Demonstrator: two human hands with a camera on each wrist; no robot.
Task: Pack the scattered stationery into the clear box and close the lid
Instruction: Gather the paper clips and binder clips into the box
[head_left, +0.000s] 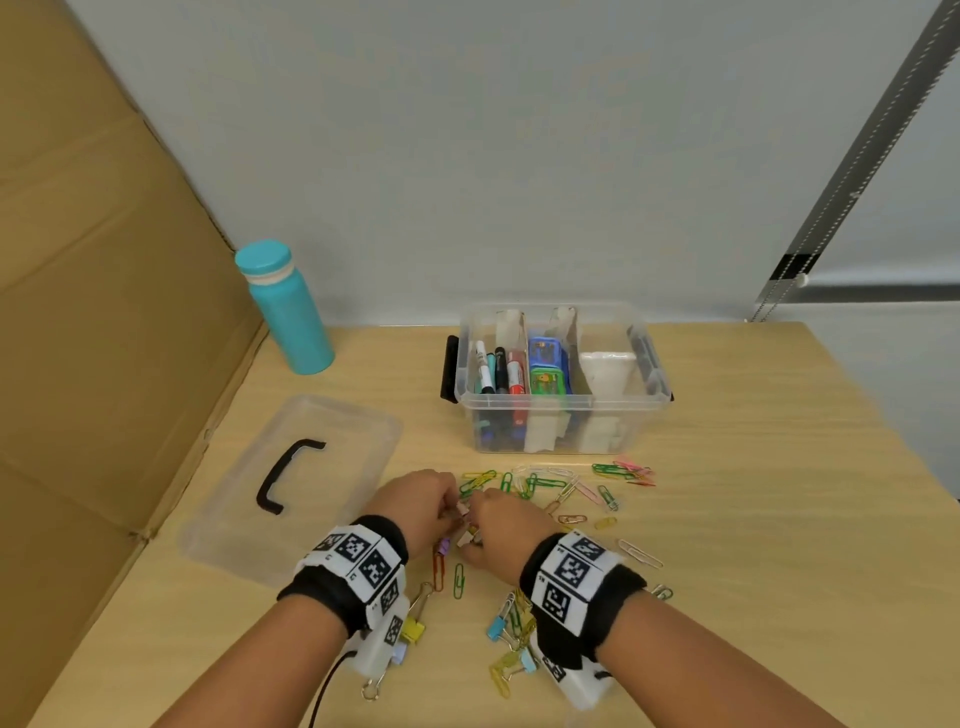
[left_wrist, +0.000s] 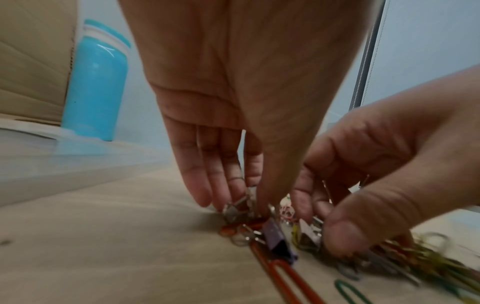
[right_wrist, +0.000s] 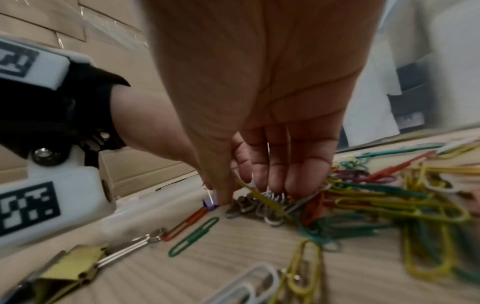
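Observation:
The clear box (head_left: 561, 402) stands open mid-table with markers (head_left: 496, 369) and small coloured cases (head_left: 545, 369) in it. Its lid (head_left: 332, 467) lies flat to the left. Coloured paper clips (head_left: 545, 483) and binder clips are scattered in front of the box. Both hands meet over a cluster of small binder clips. My left hand (head_left: 452, 512) points down, its thumb and fingers pinching a silver-handled binder clip (left_wrist: 235, 207). Just to the right, my right hand (head_left: 475, 525) pinches a white binder clip (left_wrist: 309, 232). A purple binder clip (left_wrist: 278, 240) lies between the two hands.
A teal bottle (head_left: 285, 312) stands at the back left beside a cardboard wall (head_left: 104, 312). A yellow binder clip (head_left: 413, 629) and more clips (head_left: 511, 634) lie under my wrists. The table's right edge (head_left: 883, 426) runs beyond the box.

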